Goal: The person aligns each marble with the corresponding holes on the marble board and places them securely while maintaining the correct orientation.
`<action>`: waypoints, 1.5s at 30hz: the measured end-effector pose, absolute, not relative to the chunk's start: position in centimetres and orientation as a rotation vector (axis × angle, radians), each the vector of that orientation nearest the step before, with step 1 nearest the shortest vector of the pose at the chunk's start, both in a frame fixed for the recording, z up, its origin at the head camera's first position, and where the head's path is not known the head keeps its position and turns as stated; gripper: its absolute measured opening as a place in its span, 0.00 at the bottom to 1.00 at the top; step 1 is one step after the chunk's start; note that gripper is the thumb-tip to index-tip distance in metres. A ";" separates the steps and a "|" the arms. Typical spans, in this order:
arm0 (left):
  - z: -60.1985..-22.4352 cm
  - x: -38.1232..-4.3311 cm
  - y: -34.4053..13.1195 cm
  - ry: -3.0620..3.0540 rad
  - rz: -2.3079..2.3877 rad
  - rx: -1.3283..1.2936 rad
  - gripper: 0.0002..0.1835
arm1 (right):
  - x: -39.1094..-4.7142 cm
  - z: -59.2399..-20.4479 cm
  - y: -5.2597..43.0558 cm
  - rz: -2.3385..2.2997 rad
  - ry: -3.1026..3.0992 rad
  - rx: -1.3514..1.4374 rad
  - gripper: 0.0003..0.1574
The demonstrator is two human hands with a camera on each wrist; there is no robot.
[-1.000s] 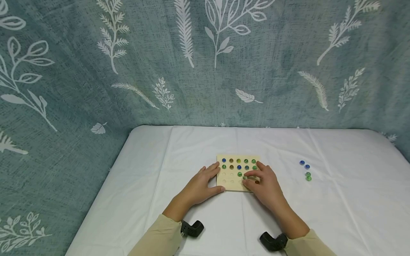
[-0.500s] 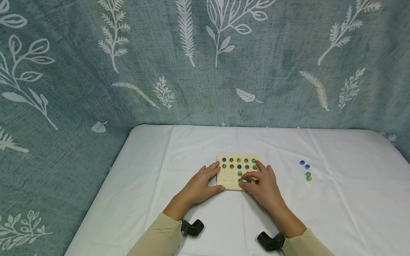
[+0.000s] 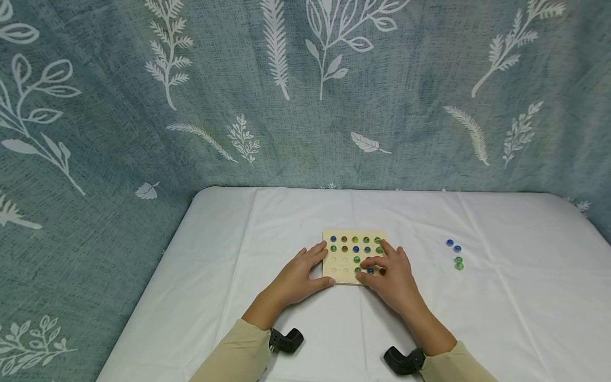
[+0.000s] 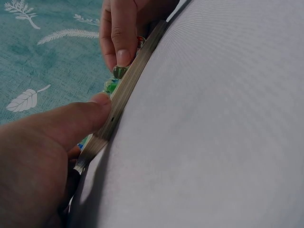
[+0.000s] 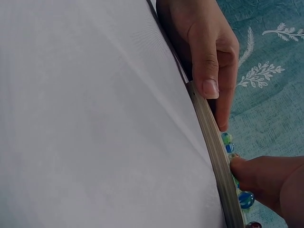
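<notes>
Head view shows a pale wooden marble board (image 3: pixel 340 265) lying flat on the white tablecloth (image 3: pixel 267 223), clear of the table's far edge. Its two far rows are filled with coloured marbles; at the left end of the two nearer rows, four hollows (image 3: pixel 333 260) are bare. The right hand (image 3: pixel 398 278) covers part of the right end (some seats there are hidden), with thumb and forefinger pinching a green marble (image 4: pixel 119 72) at the middle of the nearest row. The left hand (image 3: pixel 298 278) lies with fingers extended, fingertips at the board's left edge and thumb by its near edge, apparently steadying it.

Seating that marble looks like the step in hand; whether it is fully down, I cannot tell. The next move would call for easing the pinch without jostling its neighbours. Well apart, towards the table's right edge, lie two loose blue marbles (image 3: pixel 450 242) and two loose green marbles (image 3: pixel 460 266), apparently the supply for the four bare hollows. Behind the far edge hangs a leaf-printed teal curtain (image 3: pixel 296 143).
</notes>
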State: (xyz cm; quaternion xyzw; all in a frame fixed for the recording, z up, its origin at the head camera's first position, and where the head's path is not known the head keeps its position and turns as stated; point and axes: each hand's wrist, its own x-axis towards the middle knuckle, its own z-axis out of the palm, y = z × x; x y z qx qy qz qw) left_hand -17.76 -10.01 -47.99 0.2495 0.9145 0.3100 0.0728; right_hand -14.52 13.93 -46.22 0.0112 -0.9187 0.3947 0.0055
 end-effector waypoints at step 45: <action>-47.9 -17.6 -9.7 2.726 0.941 0.708 0.45 | -14.8 -45.4 30.2 1.441 -2.611 -0.808 0.42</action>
